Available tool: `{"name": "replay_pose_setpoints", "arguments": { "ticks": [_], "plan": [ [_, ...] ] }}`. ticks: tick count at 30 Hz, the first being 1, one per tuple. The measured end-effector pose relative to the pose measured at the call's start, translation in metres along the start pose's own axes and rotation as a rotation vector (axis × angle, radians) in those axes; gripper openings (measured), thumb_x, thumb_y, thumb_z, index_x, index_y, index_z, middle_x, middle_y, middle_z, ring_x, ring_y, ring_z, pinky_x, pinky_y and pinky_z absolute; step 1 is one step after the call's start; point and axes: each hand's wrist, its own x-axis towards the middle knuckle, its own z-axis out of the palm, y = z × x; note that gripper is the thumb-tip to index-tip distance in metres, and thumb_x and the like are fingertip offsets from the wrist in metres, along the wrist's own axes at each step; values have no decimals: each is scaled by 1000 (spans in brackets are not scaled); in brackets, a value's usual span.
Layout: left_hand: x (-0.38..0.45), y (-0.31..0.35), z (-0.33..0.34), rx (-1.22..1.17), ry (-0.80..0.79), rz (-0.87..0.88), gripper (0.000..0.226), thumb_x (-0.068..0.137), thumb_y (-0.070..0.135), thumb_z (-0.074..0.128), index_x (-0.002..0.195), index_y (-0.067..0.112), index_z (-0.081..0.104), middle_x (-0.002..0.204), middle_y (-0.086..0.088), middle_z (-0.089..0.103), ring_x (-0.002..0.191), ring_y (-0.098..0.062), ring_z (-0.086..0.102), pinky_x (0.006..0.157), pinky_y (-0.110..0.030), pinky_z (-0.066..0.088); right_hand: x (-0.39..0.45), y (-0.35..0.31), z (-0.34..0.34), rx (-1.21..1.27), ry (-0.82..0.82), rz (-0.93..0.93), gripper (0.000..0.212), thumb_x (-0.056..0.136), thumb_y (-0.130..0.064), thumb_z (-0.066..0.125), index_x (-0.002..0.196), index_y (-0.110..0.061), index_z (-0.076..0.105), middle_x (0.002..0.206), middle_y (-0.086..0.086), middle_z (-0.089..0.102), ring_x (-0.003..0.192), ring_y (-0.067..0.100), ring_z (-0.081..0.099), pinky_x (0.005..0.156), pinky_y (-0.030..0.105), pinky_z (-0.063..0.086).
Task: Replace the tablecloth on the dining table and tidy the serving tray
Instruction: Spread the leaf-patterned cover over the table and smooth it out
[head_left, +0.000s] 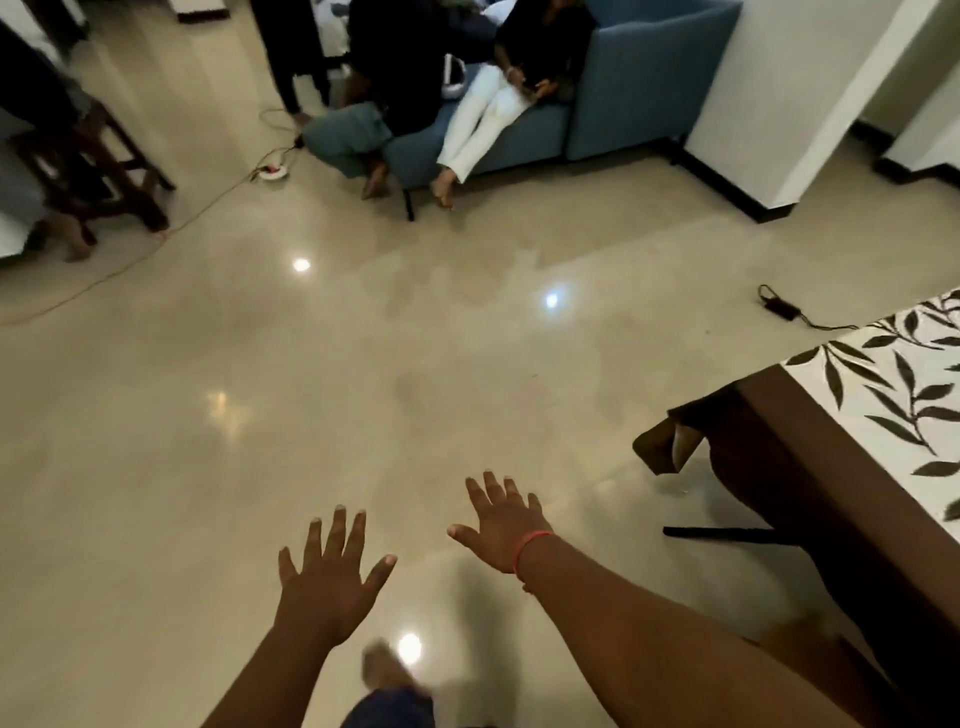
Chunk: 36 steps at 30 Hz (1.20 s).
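Tablecloth (893, 395) with leaves lay on the table; both hands, left hand (324, 577) and right hand (501, 525), were spread, holding nothing; no tray showed.

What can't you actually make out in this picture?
Head view only:
- Dining table: cut off by the right edge, so no serving tray shows.
- Leaf-print tablecloth: only a corner in frame.
- Two people on the blue sofa: upper bodies cut off by the top edge.
- Foot: blurred.
- Left hand and right hand: empty.
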Motion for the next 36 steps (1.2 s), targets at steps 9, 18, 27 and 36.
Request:
{"name": "replay_pose_setpoints", "arguments": {
  "ticks": [9, 18, 27, 36],
  "plan": [
    [272, 91, -138, 214, -3, 379, 90, 78, 81, -5, 154, 35, -15, 163, 6, -20, 152, -24, -13, 118, -58, 1, 149, 84, -125, 192, 111, 332, 85, 92, -76, 23, 157, -30, -6, 166, 2, -11, 153, 32, -5, 119, 57, 4],
    [454, 298, -237, 387, -36, 769, 105, 60, 86, -22, 151, 33, -20, 157, 11, -28, 151, -23, -15, 117, -58, -1, 203, 223, -219, 432, 223, 676, 84, 93, -74, 24, 157, -30, -8, 166, 1, -13, 153, 31, -7, 119, 57, 4],
    [549, 547, -264, 524, -87, 988, 99, 66, 82, -16, 154, 35, -15, 162, 8, -23, 151, -22, -15, 118, -57, -1, 232, 412, -297, 519, 263, 861, 84, 93, -73, 25, 158, -27, -4, 167, 4, -8, 153, 31, -2, 120, 56, 6],
    [602, 790, -278, 728, -127, 1330, 120, 46, 87, -35, 153, 35, -18, 162, 7, -22, 151, -24, -14, 117, -60, -1, 210, 555, -348, 689, 448, 1207, 84, 93, -72, 26, 158, -28, -2, 167, 3, -5, 153, 28, -3, 121, 54, 3]
  ]
}}
